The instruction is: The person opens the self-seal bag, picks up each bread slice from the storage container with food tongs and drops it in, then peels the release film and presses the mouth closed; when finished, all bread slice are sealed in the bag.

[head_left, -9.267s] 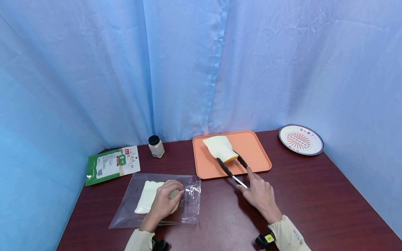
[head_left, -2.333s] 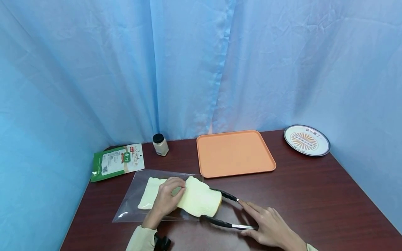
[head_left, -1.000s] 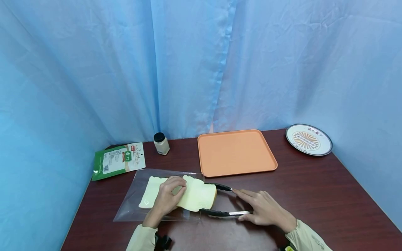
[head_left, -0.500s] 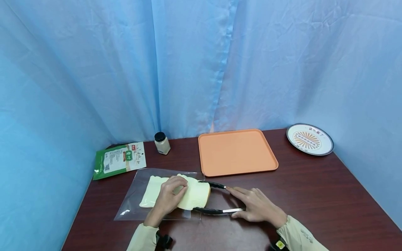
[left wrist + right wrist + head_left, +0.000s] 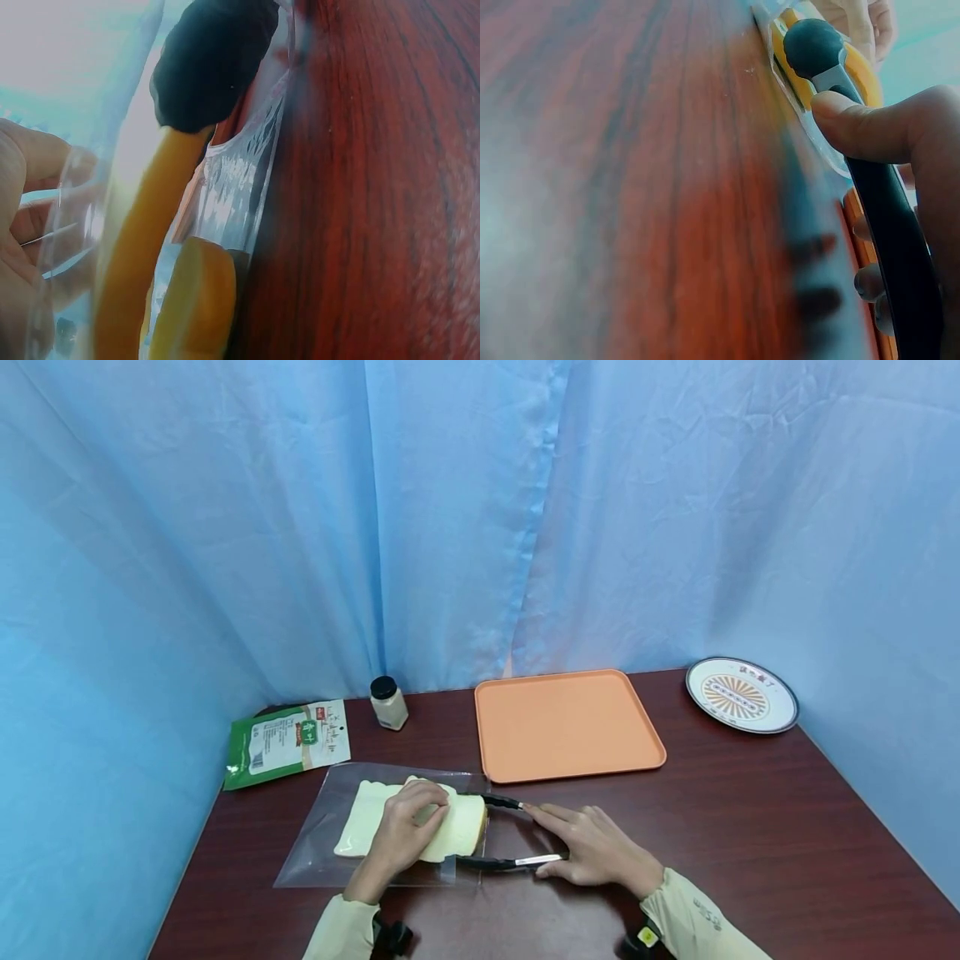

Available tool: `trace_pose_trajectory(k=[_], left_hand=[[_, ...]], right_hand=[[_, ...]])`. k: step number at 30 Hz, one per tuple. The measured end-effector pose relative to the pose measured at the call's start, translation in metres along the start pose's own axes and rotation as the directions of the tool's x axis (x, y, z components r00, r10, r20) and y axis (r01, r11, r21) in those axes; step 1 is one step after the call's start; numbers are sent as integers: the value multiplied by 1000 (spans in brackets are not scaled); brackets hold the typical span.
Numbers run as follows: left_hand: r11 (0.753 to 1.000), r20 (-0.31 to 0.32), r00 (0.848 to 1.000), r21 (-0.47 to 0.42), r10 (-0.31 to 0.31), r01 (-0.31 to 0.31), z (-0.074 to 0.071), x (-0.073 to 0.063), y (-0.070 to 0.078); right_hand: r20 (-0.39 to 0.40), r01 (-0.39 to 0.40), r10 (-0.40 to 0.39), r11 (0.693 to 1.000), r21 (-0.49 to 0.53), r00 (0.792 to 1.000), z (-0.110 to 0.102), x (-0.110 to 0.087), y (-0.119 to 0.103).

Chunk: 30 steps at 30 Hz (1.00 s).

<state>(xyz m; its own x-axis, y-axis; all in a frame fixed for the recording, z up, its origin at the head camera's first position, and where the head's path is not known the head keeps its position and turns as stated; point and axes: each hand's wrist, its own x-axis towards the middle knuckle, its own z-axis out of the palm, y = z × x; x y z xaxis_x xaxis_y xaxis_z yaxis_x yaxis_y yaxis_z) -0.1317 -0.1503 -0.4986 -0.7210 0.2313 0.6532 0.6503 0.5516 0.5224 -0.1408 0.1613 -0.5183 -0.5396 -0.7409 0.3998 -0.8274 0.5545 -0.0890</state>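
Observation:
A clear plastic bag (image 5: 307,864) lies flat on the dark red table, one bread slice (image 5: 360,827) inside it. My left hand (image 5: 405,828) pinches the upper film near the bag's mouth. My right hand (image 5: 596,847) grips a pair of black-tipped tongs (image 5: 491,863), thumb along one arm in the right wrist view. Between the tong heads sits another bread slice (image 5: 467,827), mostly within the bag, its crust edge at the mouth. In the left wrist view this upper slice (image 5: 135,262) is raised over the lower slice (image 5: 206,292), beside a black tong head (image 5: 214,67).
Behind the bag stands an orange tray (image 5: 570,727). A patterned white plate (image 5: 776,714) is at the back right. At the back left are a black-capped jar (image 5: 390,706) and a green-and-white pouch (image 5: 285,743). Blue curtains (image 5: 450,527) enclose the table.
The second bread slice went from the tray to the bag in the tongs. Over the last second, my right hand pushed it further left into the bag; my left hand stayed put.

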Motion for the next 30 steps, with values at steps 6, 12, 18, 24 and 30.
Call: trace_pose_trajectory(k=[6,12,18,24,30], left_hand=[[1000,5,1000,5,-2,2,0,0,0],[1000,0,1000,4,-9,9,-1,1,2],[1000,6,1000,8,-17,17,-2,1,3],[999,14,999,18,-35,35,-1,0,1],[1000,6,1000,-1,-14,14,0,0,0]], right_hand=[[-5,12,-12,1000,7,1000,5,8,-3],[-6,21,-21,1000,-13,1000,8,16,-6],[-7,31,-31,1000,-4,999,9,24,-10],[48,7,-7,1000,-4,999,10,29,-13],[57,6,-5,1000,-14,998,11,35,-16]])
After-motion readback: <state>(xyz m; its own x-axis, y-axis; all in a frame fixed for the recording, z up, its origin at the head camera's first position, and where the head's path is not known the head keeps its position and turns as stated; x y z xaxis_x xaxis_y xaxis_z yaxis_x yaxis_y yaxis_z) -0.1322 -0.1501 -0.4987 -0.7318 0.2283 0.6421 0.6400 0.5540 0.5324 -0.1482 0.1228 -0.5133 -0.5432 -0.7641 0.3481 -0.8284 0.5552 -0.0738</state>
